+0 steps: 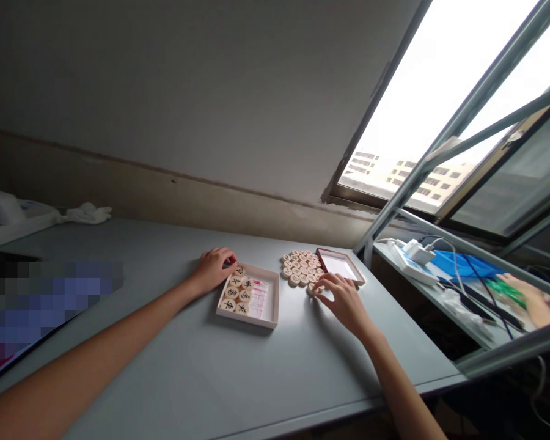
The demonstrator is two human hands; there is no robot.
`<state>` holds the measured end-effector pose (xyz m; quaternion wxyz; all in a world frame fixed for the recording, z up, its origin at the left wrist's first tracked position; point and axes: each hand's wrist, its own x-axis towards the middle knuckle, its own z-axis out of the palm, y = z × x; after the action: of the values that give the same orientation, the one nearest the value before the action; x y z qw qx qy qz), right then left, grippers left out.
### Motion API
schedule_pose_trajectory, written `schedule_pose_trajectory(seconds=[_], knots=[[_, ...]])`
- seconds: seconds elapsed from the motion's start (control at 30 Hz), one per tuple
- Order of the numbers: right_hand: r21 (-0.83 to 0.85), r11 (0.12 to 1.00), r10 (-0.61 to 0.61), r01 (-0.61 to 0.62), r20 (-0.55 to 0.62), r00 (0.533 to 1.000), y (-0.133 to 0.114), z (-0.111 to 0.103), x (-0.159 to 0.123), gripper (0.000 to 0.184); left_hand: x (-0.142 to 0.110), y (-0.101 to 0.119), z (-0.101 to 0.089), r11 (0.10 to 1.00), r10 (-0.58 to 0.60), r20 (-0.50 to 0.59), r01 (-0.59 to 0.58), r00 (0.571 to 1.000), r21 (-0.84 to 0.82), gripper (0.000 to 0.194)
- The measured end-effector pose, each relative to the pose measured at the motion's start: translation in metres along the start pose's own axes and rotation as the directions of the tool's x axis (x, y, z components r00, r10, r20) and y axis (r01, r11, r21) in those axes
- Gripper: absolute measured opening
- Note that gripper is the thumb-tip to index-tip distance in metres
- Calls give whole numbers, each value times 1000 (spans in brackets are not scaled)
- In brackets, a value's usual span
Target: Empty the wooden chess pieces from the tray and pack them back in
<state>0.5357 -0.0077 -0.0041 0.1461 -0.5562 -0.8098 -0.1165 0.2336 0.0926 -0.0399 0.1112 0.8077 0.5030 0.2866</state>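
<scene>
On the grey table (pixel 174 366), a shallow box (pixel 269 305) stands open near the middle, its left part holding round pieces (pixel 231 293) marked with black characters: four show in the left column and three in the column beside it. To their right a sheet of paper (pixel 258 295) with red print lies on the box floor; its writing is too small to read. The left hand (pixel 211 270) is at the box's far left corner, fingers bent over the edge by the farthest piece, which they partly cover; whether they grip it, I cannot tell. Right of the box, loose pieces (pixel 301 269) lie in a close cluster, their marks mostly too small to make out. The right hand (pixel 341 298) is at the cluster's near right side, fingers curled down, thumb and forefinger a little apart by a piece; whether they have hold of it is unclear. This hand hides part of a lid (pixel 340 264) with a pale inside, lying right of the cluster. Both forearms are cut off by the frame. Far left, a blurred-out screen (pixel 50 311) is unreadable; at the right edge another person's hand (pixel 527 296) is partly cut off.
</scene>
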Motion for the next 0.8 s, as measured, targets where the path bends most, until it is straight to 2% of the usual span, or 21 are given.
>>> schedule_pose_trajectory(seconds=[0.3,0.5,0.6,0.67,0.8], knots=[[-172,985,-21,27,39,999,-3,-8,6,3,-1,2,-2,1000,-5,8,5,1000,4,16],[-123,990,67,-64,25,997,0,-6,7,1,-2,2,-2,1000,-6,3,6,1000,-21,16],[-52,995,85,-84,17,996,-1,-7,7,3,-2,2,-2,1000,-12,7,12,1000,-16,16],[61,996,59,-59,8,998,-7,-9,10,2,-2,2,-1,1000,-16,11,16,1000,-4,15],[341,935,-103,96,2,995,-38,-12,27,6,-3,4,-2,999,-29,19,29,999,16,13]])
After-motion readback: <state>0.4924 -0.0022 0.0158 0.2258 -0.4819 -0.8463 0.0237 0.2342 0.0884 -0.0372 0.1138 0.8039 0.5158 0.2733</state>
